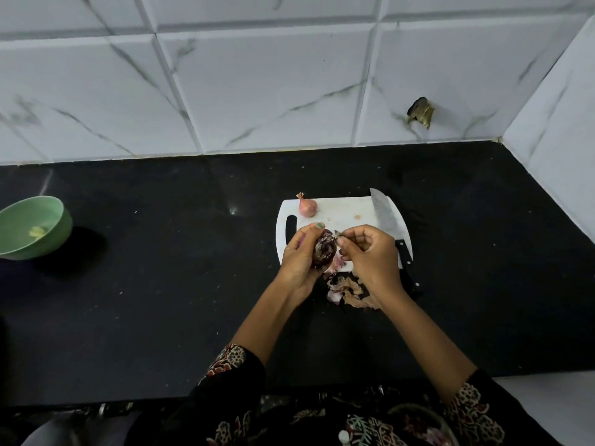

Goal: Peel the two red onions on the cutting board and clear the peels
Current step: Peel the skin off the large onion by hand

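My left hand (301,255) grips a dark red onion (324,250), partly stripped, above the near edge of the white cutting board (344,214). My right hand (370,252) pinches a bit of skin at the onion's top end. A second onion (307,206), pale pink with its skin on, rests at the board's far left corner. A heap of papery peels (347,291) lies on the black counter just in front of the board, partly hidden under my right wrist.
A knife (388,220) lies along the board's right side, blade pointing away, black handle (407,268) near my right hand. A green bowl (32,228) stands far left on the counter. Tiled walls close off the back and right.
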Available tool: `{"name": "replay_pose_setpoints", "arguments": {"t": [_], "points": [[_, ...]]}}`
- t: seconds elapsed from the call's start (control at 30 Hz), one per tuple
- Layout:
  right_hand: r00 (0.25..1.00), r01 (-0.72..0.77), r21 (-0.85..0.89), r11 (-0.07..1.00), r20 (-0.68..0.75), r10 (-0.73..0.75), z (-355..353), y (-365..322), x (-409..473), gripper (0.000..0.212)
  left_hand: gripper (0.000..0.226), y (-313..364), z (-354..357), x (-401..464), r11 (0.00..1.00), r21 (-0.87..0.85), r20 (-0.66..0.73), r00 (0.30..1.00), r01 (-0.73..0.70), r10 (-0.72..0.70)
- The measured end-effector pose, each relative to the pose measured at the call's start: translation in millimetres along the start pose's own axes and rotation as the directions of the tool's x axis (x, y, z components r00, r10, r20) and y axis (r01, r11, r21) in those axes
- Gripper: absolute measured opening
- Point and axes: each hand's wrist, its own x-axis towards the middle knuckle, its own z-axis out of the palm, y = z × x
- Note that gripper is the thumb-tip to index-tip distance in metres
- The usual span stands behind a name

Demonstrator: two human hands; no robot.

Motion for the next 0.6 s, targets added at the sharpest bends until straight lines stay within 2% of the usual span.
{"name": "replay_pose_setpoints", "arguments": {"t": [0.13,0.27,0.33,0.4,0.43,0.53,0.6], "points": [[0.998,-0.069,-0.17,0.983,-0.011,0.068,-5.3,20.4,2.9,0.006,0.009,1.7,-0.6,1.8,0.997,-0.053,-0.039,0.998,0.049,-0.051],[1.0,0.012,-0.336,0.942,0.026,-0.003,-9.4,32.6,-0.5,0.008,0.009,5.4,-1.5,2.4,0.995,-0.084,-0.033,0.997,0.062,-0.065],[0.996,0.076,-0.467,0.881,0.069,-0.049,-8.9,34.0,-1.5,0.035,0.01,6.0,-1.7,2.1,0.991,-0.11,-0.027,0.997,0.069,-0.073],[0.994,0.105,-0.552,0.827,0.066,-0.082,-8.6,32.8,-2.2,0.044,0.01,5.5,-2.0,1.4,0.988,-0.129,-0.021,0.996,0.083,-0.086],[0.993,0.116,-0.57,0.813,0.05,-0.106,-8.7,30.1,-3.0,0.039,0.011,4.9,-2.3,1.4,0.987,-0.132,-0.015,0.996,0.091,-0.093],[0.985,0.147,-0.586,0.797,0.015,-0.171,-11.8,22.9,-3.7,0.005,0.013,3.8,-3.9,1.4,0.987,-0.125,0.009,0.995,0.098,-0.098],[0.988,0.154,-0.572,0.805,0.08,-0.132,-11.9,17.5,-3.2,0.012,0.013,3.2,-5.1,1.1,0.989,-0.12,0.034,0.995,0.092,-0.089]]}}
